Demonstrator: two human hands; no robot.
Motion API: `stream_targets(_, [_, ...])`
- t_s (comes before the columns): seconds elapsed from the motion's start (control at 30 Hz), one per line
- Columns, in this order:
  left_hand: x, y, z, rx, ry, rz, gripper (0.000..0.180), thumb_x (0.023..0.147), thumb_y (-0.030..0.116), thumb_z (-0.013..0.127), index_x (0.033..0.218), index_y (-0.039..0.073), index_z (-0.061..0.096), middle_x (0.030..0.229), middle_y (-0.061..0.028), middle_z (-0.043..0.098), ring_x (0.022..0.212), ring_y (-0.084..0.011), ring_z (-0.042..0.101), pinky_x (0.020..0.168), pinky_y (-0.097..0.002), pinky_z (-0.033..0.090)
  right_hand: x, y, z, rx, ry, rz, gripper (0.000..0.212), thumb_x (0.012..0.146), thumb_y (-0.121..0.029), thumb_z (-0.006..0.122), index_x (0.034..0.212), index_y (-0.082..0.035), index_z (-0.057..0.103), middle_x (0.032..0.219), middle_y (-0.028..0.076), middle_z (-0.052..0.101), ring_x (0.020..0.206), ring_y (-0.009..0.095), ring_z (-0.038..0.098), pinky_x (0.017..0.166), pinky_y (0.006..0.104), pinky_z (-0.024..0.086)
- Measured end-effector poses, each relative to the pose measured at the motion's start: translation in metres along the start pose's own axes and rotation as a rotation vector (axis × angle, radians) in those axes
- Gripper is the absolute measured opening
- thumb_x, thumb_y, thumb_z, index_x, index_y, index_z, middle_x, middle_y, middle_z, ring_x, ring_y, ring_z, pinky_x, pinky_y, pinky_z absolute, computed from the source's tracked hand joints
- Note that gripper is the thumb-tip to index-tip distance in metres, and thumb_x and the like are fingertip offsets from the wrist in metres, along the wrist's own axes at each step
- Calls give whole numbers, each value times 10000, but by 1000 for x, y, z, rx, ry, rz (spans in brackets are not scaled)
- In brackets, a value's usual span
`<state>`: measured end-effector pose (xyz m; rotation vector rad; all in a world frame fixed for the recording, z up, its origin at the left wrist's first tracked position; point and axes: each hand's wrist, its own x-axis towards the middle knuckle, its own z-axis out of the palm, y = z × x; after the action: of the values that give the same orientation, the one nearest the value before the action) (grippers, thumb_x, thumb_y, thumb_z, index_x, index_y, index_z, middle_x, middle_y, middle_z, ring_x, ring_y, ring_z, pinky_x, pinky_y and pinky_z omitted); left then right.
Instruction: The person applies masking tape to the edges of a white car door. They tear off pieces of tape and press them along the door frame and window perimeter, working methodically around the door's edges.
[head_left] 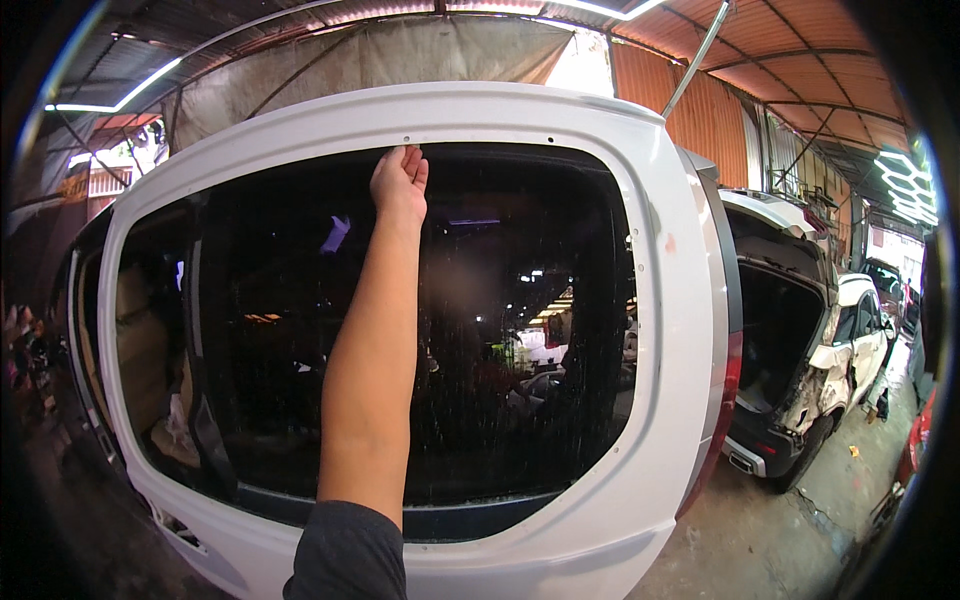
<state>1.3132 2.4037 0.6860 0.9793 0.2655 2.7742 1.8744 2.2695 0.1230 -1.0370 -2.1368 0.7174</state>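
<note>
My left hand point(401, 180) reaches up across the dark window opening point(480, 300) of a white vehicle tailgate point(675, 300). Its fingers are bent and pressed together at the upper edge of the opening, just under a small hole in the white frame point(407, 139). Whatever the fingertips may pinch is too small or hidden to make out. A second small dark hole point(551, 140) shows farther right along the same rim. My bare forearm point(370, 370) rises from a dark sleeve point(348, 555) at the lower edge. My right hand is out of view.
To the right, a damaged white car point(850, 345) has its rear raised over a dark cargo space point(770, 330). A red tail light point(720, 430) borders the tailgate. Stained concrete floor point(800, 540) lies at lower right, with a red object point(915, 440) at the edge.
</note>
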Motion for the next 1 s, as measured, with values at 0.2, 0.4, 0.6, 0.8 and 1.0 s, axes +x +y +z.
stream_targets(0.2, [1,-1,-3,-1,-74,-22,143,980,122,590,1102,62,633,1058,-49,664,953,-152,617,808,-296,513,-4,13,8,-108,115,-123,298,941,-143,594,1227,-105,671,750,221,659,626,375,642,584,461,499])
stream_targets(0.4, [3,9,-5,-28,-72,-61,282,969,236,530,1145,36,623,1110,-71,663,998,-178,600,864,-335,484,2,-21,-9,-67,65,-54,304,918,-88,603,1212,-55,672,1086,260,682,1032,392,667,880,443,527])
stream_targets(0.6, [-23,13,6,-82,-55,-103,484,959,351,416,1192,-28,605,1184,-120,629,1049,-228,574,909,-363,468,-3,-17,-11,-68,-3,47,318,914,-69,597,1221,-21,660,1241,267,633,1216,400,583,1015,445,463])
stream_targets(0.8, [-26,15,9,-114,-51,-131,567,976,428,401,1216,-56,572,1231,-149,596,1073,-240,561,938,-376,462,-7,-11,-6,-52,24,12,323,935,-102,589,1248,-62,653,1087,273,677,1032,402,667,873,450,527])
stream_targets(1.0, [-33,18,14,-129,-22,-118,708,972,542,394,1246,-94,540,1270,-166,558,1153,-256,525,1006,-379,422,-11,3,4,-20,83,-45,312,943,-127,595,1247,-115,661,772,240,652,678,386,658,630,456,503])
